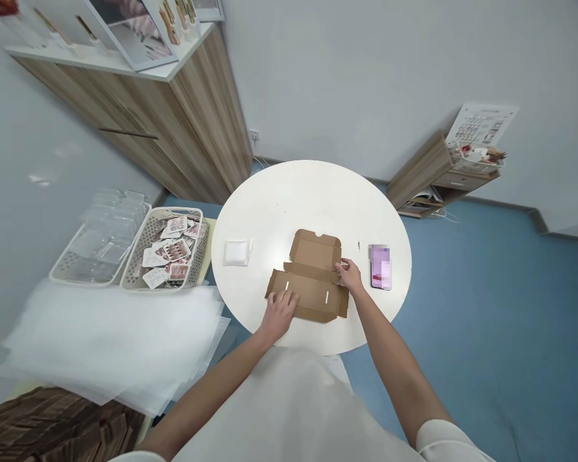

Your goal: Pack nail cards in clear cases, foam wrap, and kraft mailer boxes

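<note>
An unfolded brown cardboard box lies on the round white table, its lid panel pointing away from me and two small white strips on the nearer panel. My left hand rests on the near left part of that panel, fingers lying on the cardboard with the thumb apart. At the right edge, by the fold between the panels, my right hand pinches a side flap between thumb and fingers. A white packet in a clear sleeve lies left of the box. To the right is a purple, partly pixelated phone-like object.
Left of the table stand a basket of printed cards, a basket of clear plastic cases and a stack of translucent sheets. Brown folded cardboard sits nearer. A wooden cabinet and a low shelf stand behind.
</note>
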`<action>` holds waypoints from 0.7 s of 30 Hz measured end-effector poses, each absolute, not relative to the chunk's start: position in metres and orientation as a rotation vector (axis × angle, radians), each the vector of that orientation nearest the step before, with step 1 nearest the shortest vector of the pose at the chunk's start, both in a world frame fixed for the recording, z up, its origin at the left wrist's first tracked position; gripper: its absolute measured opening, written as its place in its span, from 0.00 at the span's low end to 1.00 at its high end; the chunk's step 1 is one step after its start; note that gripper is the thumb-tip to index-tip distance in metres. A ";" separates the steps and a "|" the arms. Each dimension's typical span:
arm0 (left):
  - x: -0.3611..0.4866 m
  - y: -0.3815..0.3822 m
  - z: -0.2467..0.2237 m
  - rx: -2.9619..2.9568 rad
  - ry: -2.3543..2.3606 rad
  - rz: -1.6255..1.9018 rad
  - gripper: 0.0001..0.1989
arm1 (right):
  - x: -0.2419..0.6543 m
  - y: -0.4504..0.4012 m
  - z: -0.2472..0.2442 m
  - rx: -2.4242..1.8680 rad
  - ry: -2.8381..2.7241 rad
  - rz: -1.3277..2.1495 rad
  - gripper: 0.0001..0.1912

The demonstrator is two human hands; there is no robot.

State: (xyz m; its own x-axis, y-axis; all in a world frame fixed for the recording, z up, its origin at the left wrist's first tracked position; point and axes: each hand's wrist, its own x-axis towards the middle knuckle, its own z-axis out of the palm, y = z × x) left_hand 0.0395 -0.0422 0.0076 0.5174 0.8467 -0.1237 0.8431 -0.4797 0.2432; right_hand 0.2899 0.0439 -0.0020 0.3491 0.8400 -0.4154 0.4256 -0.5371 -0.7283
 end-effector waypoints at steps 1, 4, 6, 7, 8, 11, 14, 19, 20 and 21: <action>0.041 -0.040 0.009 2.489 1.447 0.005 0.28 | 0.289 0.047 -0.004 -2.117 -1.118 1.083 0.23; 0.043 -0.032 0.014 2.488 1.491 -0.059 0.31 | 0.285 0.048 -0.007 -2.078 -1.189 1.092 0.19; 0.045 -0.026 0.018 2.489 1.506 -0.113 0.35 | 0.282 0.045 -0.004 -2.032 -1.257 1.091 0.16; 0.045 -0.023 0.020 2.490 1.513 -0.143 0.36 | 0.280 0.042 -0.002 -2.012 -1.287 1.091 0.15; 0.046 -0.020 0.022 2.492 1.520 -0.172 0.38 | 0.278 0.039 0.001 -1.998 -1.310 1.096 0.15; 0.049 -0.012 0.026 2.501 1.526 -0.232 0.43 | 0.273 0.030 0.008 -2.002 -1.423 1.120 0.14; 0.050 -0.007 0.025 2.508 1.479 -0.271 0.45 | 0.270 0.022 0.015 -2.056 -1.620 1.107 0.16; 0.044 -0.006 0.017 2.499 1.426 -0.283 0.45 | 0.261 0.001 0.029 -2.056 -2.056 0.526 0.35; 0.042 -0.007 0.016 2.502 1.423 -0.272 0.45 | 0.257 -0.007 0.030 -1.990 -2.202 0.458 0.41; 0.041 -0.009 0.015 2.508 1.415 -0.260 0.46 | 0.252 -0.014 0.029 -1.910 -2.360 0.442 0.46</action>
